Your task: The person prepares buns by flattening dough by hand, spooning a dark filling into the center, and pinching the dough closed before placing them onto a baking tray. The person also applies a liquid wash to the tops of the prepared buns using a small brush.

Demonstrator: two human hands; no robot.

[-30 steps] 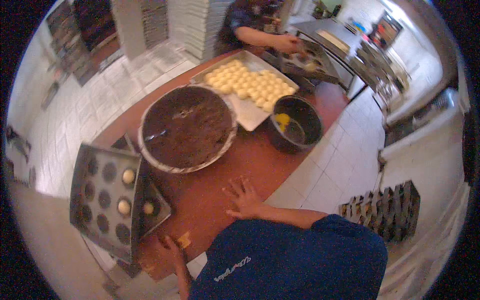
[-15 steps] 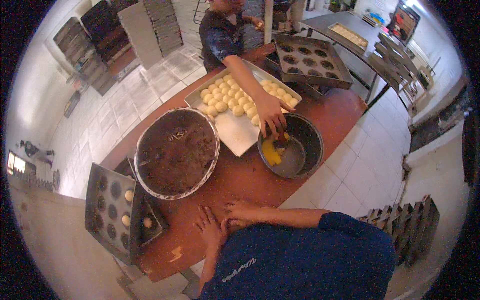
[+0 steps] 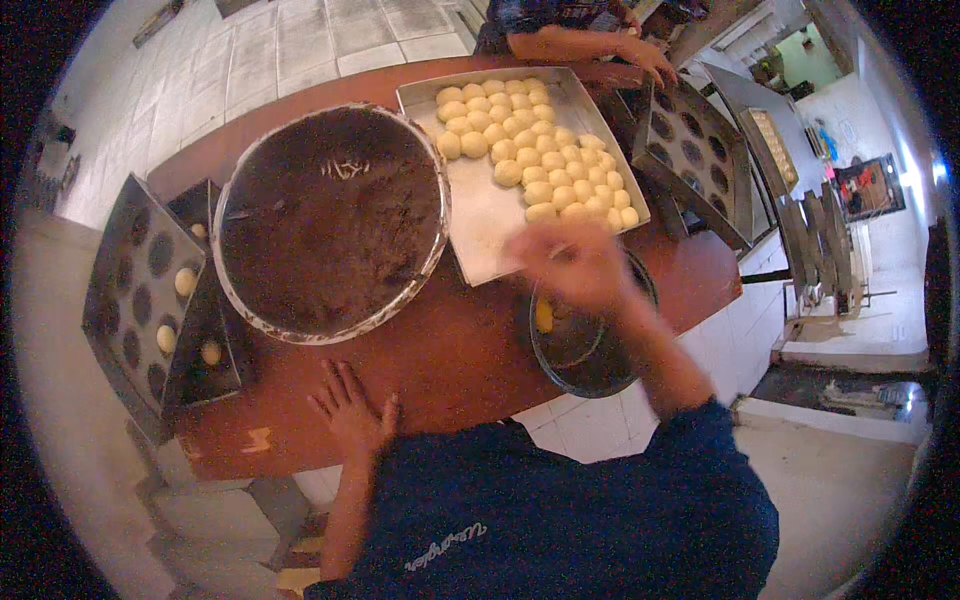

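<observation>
My left hand (image 3: 350,408) rests flat on the red-brown table (image 3: 420,355), fingers spread, with nothing in it. Blurred by motion, my right hand (image 3: 570,258) reaches over the dark round pot (image 3: 590,372), close to the near corner of a metal tray (image 3: 478,245). Whether its fingers hold anything is not visible. Rows of round pale dough balls (image 3: 545,160) cover much of that tray. Inside the pot is a yellow patch (image 3: 544,315), partly hidden by my right arm. A large round tub (image 3: 330,230) of dark brown, crumbly filling stands left of the tray.
At the left, a tilted pan with round cups (image 3: 140,290) holds a few dough balls and leans over another pan (image 3: 205,375). Another cupped pan (image 3: 690,155) sits at the right, with a co-worker's hand (image 3: 650,62) near it. A side table (image 3: 735,115) stands beyond.
My hands have parted: the right has moved up over the pot, while the left lies flat. The co-worker's hand has left the pot for the cupped pan. The view has shifted.
</observation>
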